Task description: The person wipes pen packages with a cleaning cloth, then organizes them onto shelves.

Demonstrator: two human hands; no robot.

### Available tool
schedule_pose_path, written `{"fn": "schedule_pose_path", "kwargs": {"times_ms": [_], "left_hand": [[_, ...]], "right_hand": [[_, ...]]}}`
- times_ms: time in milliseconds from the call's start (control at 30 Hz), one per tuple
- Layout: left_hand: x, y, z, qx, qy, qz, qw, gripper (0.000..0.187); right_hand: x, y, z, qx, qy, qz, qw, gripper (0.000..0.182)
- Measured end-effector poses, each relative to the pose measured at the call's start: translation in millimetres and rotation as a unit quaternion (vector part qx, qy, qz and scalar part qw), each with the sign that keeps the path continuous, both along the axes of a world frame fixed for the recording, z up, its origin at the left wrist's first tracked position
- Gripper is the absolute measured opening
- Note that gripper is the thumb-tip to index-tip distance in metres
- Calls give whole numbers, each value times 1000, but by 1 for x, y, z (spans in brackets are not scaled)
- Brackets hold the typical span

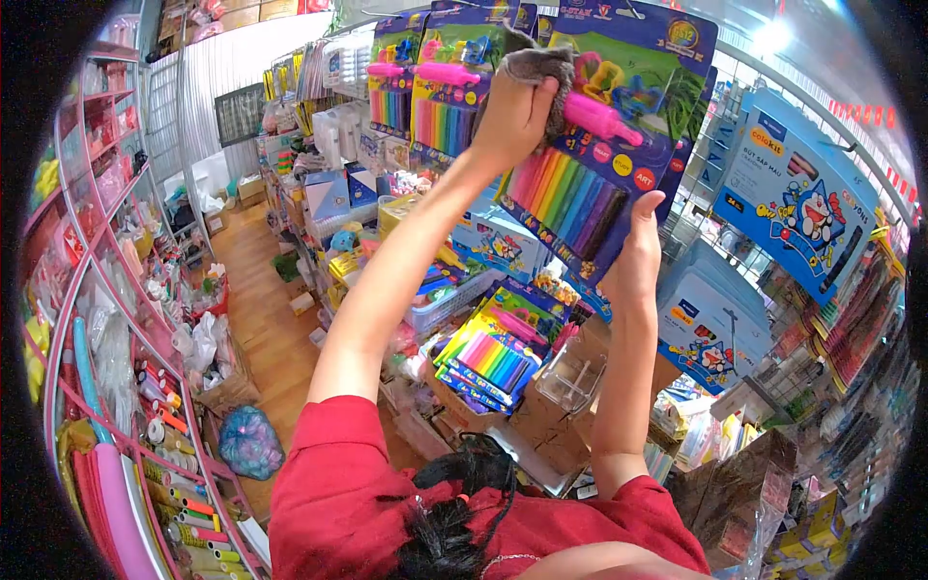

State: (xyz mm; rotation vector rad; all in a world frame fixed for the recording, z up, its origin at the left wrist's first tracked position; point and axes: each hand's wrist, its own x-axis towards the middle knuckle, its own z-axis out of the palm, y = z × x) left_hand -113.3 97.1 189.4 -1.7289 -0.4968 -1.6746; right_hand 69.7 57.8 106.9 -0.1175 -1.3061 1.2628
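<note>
While the left hand (522,114) closes round a grey cloth (553,111) against the upper left of the front pack (650,92), the right hand (635,246) is at that pack's lower right edge, thumb up and partly open; its other fingers are hidden, so I cannot tell how firmly it grips. The pack stands high and tilted, its coloured sticks (565,198) and pink roller (597,118) facing the person. Similar packs (447,77) hang to its left, and a stack (488,353) lies below, between the arms. Crayon packs (795,188) hang to the right.
</note>
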Motion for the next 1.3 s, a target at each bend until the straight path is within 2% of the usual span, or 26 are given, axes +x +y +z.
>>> {"fn": "schedule_pose_path", "kwargs": {"times_ms": [67,167,233,333,400,433,467,500,600,633,667,700,733,767,800,867,900,967,1000,1067,1133,1167,1200,1233,1267,1300], "left_hand": [[17,1,1,59,-86,-22,994,32],[25,-1,9,-139,-184,-76,970,40],[35,-38,27,-315,-222,-102,917,51],[55,-42,24,-259,-117,-34,958,45],[80,-50,8,-154,-28,43,987,43],[92,-57,0,-118,-21,69,990,43],[101,-62,-7,-83,-16,95,992,43],[105,-64,-10,-19,-25,112,993,42],[95,-60,10,-203,0,175,963,39],[90,-56,23,-145,-81,114,980,40],[79,-53,38,-245,-115,26,962,43],[64,-35,56,-302,-171,16,938,44],[45,-9,64,-296,-184,8,937,44],[23,17,69,-340,-137,-79,927,36],[13,15,75,-475,-122,-60,870,39],[41,-34,54,-316,-120,15,941,43],[49,-32,46,-231,-100,-22,968,43],[74,-58,35,-164,-38,-44,985,30],[79,-62,34,-72,7,-47,996,28],[78,-57,39,-62,32,-70,995,27],[72,-35,48,-52,-28,53,997,30],[68,-23,57,-45,-62,72,994,35],[57,-31,68,-115,-57,61,990,36],[40,-30,72,-101,42,194,975,35],[27,-24,78,-84,141,320,933,33],[16,5,78,-63,115,328,936,33]], "right_hand": [[-8,-3,0,4,7,13,1000,65],[-14,-18,3,-17,-11,23,1000,71],[-18,-15,2,11,-21,4,1000,72],[-20,-11,3,38,-30,-30,998,69],[-21,-8,0,52,-24,-56,997,60],[-19,9,-10,43,-30,-45,998,47],[-20,21,-20,66,-26,-52,996,62],[-21,16,-19,52,0,-25,998,64],[-23,-4,-6,34,39,-8,999,59],[-23,-9,-1,32,45,-13,998,56],[-16,-15,0,20,-1,52,998,67],[-16,-15,-1,34,-17,-19,999,67],[-16,-16,-2,48,-33,-89,994,67],[-16,-17,-2,46,-49,-115,991,68],[-16,-19,-1,45,-63,-141,987,69],[-17,-20,1,45,-85,-184,978,70],[-17,-18,1,44,-76,-171,981,69],[-20,-16,1,37,-42,-106,993,68],[-22,-18,2,27,-22,-59,998,68],[-26,-21,3,12,3,9,1000,66],[-30,-23,2,16,11,8,1000,65],[-31,-22,1,18,16,-8,1000,64],[-32,-21,1,20,21,-24,999,64],[-31,-20,0,23,25,-41,999,63],[-30,-19,0,26,30,-58,998,62],[-26,-20,1,13,11,-65,998,64]]}}
